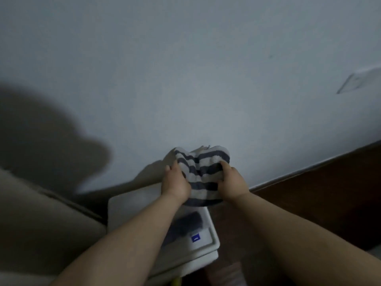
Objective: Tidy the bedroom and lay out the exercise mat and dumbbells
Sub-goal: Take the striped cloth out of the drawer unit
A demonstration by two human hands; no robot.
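Head view, looking down: both hands grip a bunched striped cloth (203,174) (grey-white with dark bands, perhaps a towel or garment) just below the centre of the frame, held up against a pale wall (185,69). The left hand (175,182) curls its fingers into the cloth's left side; the right hand (232,183) pinches the right side, thumb on top. Beneath the forearms, lower centre, stands a white bedside cabinet (132,205) with a blurred dark object (188,222) and a small blue label (195,238) on it. Beige upholstery (31,213) fills the lower left; a dark wooden floor (319,199) lies at lower right.
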